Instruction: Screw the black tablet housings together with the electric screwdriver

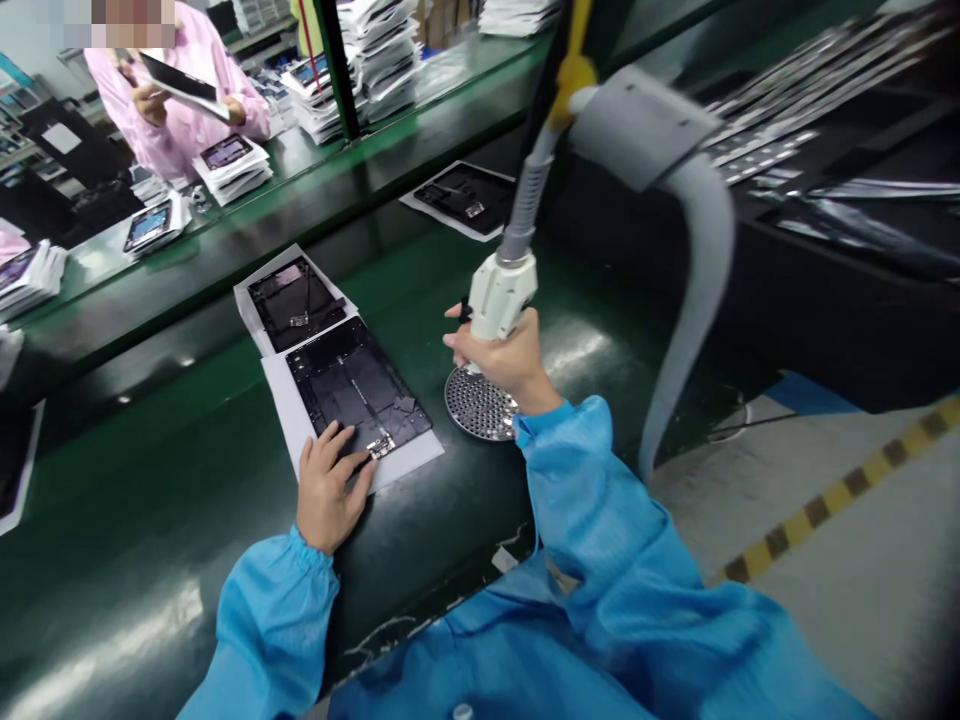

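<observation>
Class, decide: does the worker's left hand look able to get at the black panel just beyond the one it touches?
Probably yes: the left hand rests on the near panel, and the farther panel lies just beyond, with nothing between.

The right hand [501,362] hides the tip of the tool [501,292] and part of the perforated dish [471,408].

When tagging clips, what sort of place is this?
Likely an electronics assembly line: dark green conveyor belt, black tablet panels on white sheets, white hanging electric screwdriver in the right hand.
</observation>
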Available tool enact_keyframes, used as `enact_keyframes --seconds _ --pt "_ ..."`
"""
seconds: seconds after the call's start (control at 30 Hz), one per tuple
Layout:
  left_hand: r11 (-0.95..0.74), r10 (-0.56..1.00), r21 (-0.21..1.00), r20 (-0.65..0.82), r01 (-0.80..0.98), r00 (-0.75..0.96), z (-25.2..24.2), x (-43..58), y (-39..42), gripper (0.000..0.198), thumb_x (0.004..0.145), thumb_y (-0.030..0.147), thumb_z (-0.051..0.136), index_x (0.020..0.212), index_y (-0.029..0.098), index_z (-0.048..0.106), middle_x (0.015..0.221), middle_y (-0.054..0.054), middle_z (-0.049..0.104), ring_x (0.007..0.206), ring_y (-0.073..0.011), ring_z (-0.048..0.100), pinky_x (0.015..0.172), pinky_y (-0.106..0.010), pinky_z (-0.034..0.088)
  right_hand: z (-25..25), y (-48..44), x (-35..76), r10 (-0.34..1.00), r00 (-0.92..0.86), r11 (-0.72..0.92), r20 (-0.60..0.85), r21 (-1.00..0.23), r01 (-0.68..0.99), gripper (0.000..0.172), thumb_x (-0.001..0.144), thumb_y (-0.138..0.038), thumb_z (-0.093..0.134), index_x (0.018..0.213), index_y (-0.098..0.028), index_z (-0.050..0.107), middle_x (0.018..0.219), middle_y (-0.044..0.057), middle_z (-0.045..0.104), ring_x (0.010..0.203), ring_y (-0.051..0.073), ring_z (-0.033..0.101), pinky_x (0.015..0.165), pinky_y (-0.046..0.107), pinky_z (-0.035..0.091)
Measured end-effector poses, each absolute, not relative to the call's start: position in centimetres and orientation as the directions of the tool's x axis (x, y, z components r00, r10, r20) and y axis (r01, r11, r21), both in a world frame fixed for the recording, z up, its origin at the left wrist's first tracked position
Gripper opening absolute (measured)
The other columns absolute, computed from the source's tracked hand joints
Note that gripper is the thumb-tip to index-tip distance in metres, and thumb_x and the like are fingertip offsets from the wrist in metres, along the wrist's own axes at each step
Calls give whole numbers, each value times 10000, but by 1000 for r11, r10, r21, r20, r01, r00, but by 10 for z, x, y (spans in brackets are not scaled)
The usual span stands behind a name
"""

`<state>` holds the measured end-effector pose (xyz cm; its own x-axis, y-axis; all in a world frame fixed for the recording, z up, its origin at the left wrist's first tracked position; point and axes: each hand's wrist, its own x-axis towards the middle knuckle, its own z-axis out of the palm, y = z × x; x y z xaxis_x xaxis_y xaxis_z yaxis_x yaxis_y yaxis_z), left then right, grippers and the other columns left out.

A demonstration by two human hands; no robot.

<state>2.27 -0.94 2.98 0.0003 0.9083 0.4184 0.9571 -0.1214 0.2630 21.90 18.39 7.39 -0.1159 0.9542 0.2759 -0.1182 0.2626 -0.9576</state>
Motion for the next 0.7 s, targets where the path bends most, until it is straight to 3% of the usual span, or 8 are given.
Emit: enact_keyframes --seconds 0.13,0.3,0.5,0.7 --pt "-131 927 241 374 962 32 30 33 -10 182 904 285 573 998 220 714 1264 -114 619 1302 -309 468 1081 -573 321 79 175 220 942 -83 311 326 -937 -160 183 607 -191 734 772 -210 659 459 -65 564 381 118 518 418 288 457" --pt "-136 961 216 266 967 76 30 43 -5 267 917 292 537 1134 224 678 1310 -128 572 1348 -338 393 1100 -619 262 88 149 208 928 -192 278 320 -936 -217 220 639 -254 751 818 -219 628 455 -59 558 390 131 526 443 316 486" --pt "-181 967 248 219 952 126 29 37 2 250 908 212 533 1086 253 703 1219 -101 597 1330 -313 407 1102 -621 259 89 116 176 892 -377 169 249 -958 -232 234 662 -267 725 858 -197 619 491 -59 580 421 118 545 482 302 503" --pt "-176 962 337 260 925 89 24 35 4 212 914 247 542 1007 261 732 1178 -83 615 1283 -285 456 1102 -607 271 79 102 161 856 -438 201 274 -957 -207 143 677 -226 681 794 -181 611 493 -54 574 470 114 563 625 324 546"
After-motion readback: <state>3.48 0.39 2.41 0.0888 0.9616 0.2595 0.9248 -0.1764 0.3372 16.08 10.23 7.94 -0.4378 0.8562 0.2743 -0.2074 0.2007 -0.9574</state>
